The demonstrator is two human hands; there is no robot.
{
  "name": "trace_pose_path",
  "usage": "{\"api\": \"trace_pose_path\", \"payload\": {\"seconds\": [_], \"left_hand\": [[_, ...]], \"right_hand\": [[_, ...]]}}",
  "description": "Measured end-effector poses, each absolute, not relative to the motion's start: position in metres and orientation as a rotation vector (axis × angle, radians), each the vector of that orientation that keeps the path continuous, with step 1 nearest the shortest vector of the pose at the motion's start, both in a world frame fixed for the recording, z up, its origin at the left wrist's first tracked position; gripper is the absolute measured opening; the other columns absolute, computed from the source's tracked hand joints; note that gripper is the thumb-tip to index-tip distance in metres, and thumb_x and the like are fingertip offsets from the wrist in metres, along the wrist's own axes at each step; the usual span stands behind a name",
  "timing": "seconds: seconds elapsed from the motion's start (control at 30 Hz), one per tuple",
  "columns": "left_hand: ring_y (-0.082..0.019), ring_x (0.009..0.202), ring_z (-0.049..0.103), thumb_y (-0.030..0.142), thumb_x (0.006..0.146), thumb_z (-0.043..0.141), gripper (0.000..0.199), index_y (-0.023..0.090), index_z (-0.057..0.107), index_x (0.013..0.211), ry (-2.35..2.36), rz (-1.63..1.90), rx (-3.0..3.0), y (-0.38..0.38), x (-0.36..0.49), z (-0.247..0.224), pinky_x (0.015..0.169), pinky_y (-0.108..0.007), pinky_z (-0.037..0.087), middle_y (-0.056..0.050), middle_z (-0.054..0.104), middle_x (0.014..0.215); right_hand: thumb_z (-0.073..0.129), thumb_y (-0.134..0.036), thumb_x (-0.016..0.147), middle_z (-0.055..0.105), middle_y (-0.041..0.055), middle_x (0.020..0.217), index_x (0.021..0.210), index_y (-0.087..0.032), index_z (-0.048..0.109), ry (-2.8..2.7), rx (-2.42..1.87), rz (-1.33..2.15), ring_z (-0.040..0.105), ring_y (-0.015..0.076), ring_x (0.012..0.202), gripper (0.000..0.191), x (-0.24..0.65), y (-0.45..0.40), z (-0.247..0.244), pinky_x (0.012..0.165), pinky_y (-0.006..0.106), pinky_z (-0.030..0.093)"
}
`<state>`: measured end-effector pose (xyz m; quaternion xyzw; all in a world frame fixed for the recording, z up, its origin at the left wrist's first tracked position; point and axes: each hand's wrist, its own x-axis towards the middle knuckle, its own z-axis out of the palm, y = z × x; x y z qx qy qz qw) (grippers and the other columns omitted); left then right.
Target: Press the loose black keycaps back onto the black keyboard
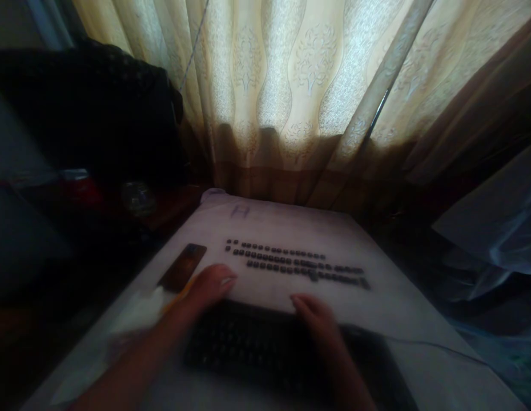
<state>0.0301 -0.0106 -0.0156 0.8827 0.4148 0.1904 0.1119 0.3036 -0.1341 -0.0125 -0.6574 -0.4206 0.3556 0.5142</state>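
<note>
Across the near part of the white-covered table lies a dark keyboard base (248, 342), blurred. Beyond it, loose black keycaps (286, 262) are laid out in rows on the cloth. My left hand (212, 285) is over the base's far left edge, its fingers bent together near the left end of the rows; whatever they hold, if anything, is too blurred to name. My right hand (314, 314) is above the base's far edge, right of the middle, with its fingers close together and their grip smeared. A phone (184, 265) lies left of my left hand, beside a yellow object (177, 298).
Whitish crumpled material (139, 311) lies at the table's left side. A cable (437, 344) runs off to the right. Patterned curtains (286, 85) hang behind the table (291, 220). A clear jar (138, 197) and a red item (81, 188) stand at the left.
</note>
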Motion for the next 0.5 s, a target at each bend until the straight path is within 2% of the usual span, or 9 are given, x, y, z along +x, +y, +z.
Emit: {"api": "trace_pose_path", "payload": {"seconds": [0.13,0.3,0.5], "left_hand": [[-0.024,0.105,0.064,0.034,0.097,0.062,0.032,0.018,0.059,0.124,1.331,0.389,2.548,0.019,0.054,-0.015,0.088,-0.045,0.056,-0.01,0.061,0.126],[-0.025,0.105,0.064,0.034,0.097,0.063,0.034,0.018,0.058,0.126,1.429,0.248,2.508,0.032,0.077,-0.012,0.088,-0.046,0.056,-0.01,0.06,0.127],[-0.025,0.105,0.064,0.034,0.097,0.062,0.033,0.018,0.059,0.126,1.498,0.149,2.488,0.039,0.093,-0.01,0.088,-0.045,0.056,-0.01,0.06,0.127]], "right_hand": [[0.07,-0.069,0.064,0.073,0.0088,0.071,0.08,-0.018,0.081,-0.995,-1.565,0.85,0.067,0.0291,0.071,0.055,0.306,-0.135,-0.016,0.065,0.039,0.054],[0.071,-0.073,0.059,0.075,0.011,0.074,0.075,-0.018,0.08,-0.966,-1.558,0.85,0.068,0.0312,0.073,0.058,0.305,-0.136,-0.012,0.068,0.042,0.056],[0.07,-0.074,0.062,0.076,0.011,0.074,0.074,-0.019,0.08,-0.995,-1.551,0.826,0.07,0.0311,0.073,0.057,0.305,-0.136,-0.008,0.068,0.043,0.057]]}}
